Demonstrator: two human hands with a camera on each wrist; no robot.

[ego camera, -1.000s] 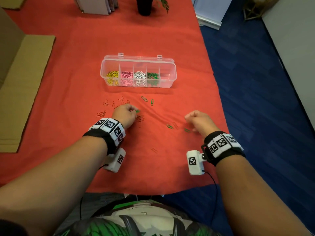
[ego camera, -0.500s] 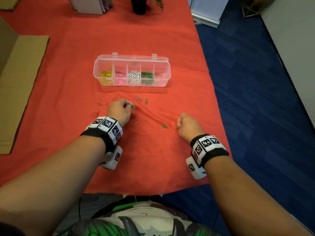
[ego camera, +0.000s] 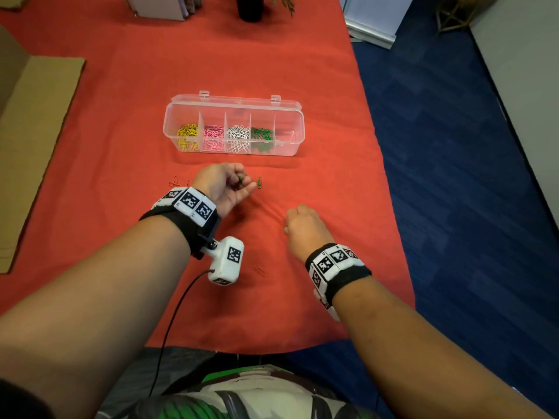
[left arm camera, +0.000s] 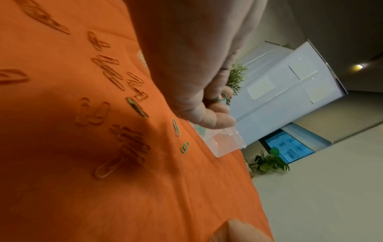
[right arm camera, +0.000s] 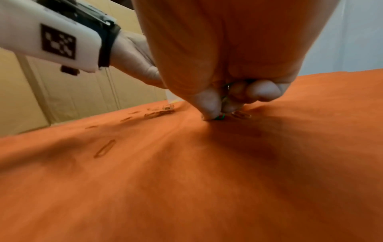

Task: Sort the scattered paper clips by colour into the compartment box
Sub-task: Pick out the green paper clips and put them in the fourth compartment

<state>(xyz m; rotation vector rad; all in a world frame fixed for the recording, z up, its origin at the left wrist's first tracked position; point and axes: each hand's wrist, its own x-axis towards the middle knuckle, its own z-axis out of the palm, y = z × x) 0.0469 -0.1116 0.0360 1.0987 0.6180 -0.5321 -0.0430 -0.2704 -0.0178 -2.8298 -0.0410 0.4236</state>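
Clips (ego camera: pixel 234 139) colour-sorted in compartment box (ego camera: pixel 298 122)

There is one box (ego camera: pixel 233 128) with five parts. Four parts hold piles of clips: one yellow (ego camera: pixel 187 136), one pink (ego camera: pixel 213 139), one white (ego camera: pixel 239 137), one green (ego camera: pixel 262 137). Three green clips (left arm camera: pixel 184 147) lie loose on the cloth. Two hands (ego camera: pixel 222 186) show.

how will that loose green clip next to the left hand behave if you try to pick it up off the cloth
The green clip lies flat on the cloth, so it probably needs a fingertip pinch. It looks thin and light, likely sliding when nudged. The cloth wrinkles, so it may bunch under the fingers.
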